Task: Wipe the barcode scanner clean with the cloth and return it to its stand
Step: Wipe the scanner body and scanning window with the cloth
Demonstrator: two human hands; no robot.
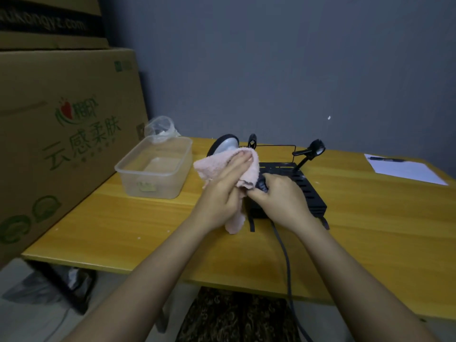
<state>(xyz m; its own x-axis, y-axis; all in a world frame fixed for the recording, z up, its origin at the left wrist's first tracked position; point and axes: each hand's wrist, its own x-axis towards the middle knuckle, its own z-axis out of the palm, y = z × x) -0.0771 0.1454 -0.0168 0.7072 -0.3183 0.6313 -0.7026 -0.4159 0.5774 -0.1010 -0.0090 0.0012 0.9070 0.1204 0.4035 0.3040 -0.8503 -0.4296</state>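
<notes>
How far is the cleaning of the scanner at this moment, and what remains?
Done: the barcode scanner is off its stand.
In hand: the right hand holds the scanner's handle, while the left hand presses the pink cloth against it. How much is already wiped cannot be told.
Left: finish wiping and return the scanner to the stand.
</notes>
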